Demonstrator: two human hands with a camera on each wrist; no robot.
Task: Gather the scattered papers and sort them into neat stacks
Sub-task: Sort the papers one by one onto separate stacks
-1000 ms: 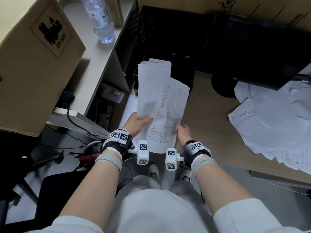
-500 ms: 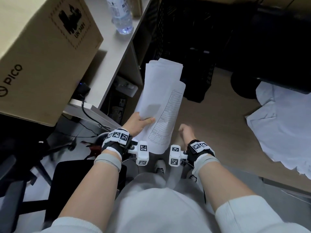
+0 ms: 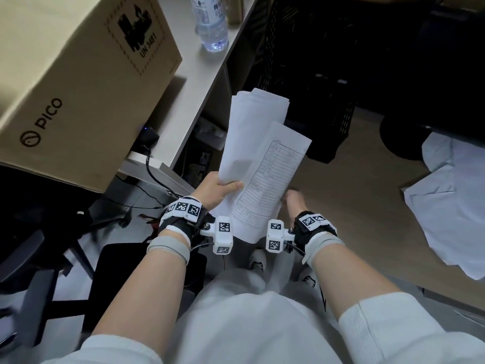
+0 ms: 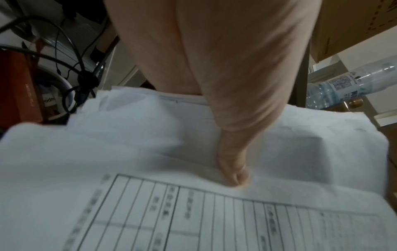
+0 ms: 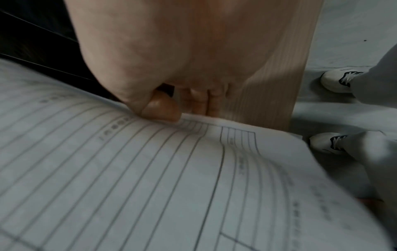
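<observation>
My left hand [image 3: 223, 187] grips a bundle of white papers [image 3: 252, 132] by its lower left edge, thumb [image 4: 234, 173] on top and fingers hidden beneath. A printed form sheet [image 3: 270, 179] lies on the bundle's right side, skewed and lower than the other sheets. My right hand [image 3: 294, 203] pinches that sheet's right edge; in the right wrist view the thumb [image 5: 161, 108] presses on the form sheet [image 5: 150, 169] with fingers behind it. The bundle hangs in the air over the gap between shelf and desk. A loose heap of scattered papers [image 3: 459, 206] lies on the wooden desk [image 3: 354, 206] at the right.
A big cardboard box [image 3: 78, 88] and a water bottle [image 3: 212, 24] stand on the pale shelf at the left. A black crate [image 3: 301, 74] and a dark monitor base [image 3: 401, 137] sit at the back. Cables and a black chair [image 3: 26, 258] crowd the floor at the left.
The bundle has swung left, off the desk and toward the shelf. The form sheet has slid closer in under the bundle. The view has turned left, so less of the heap shows.
</observation>
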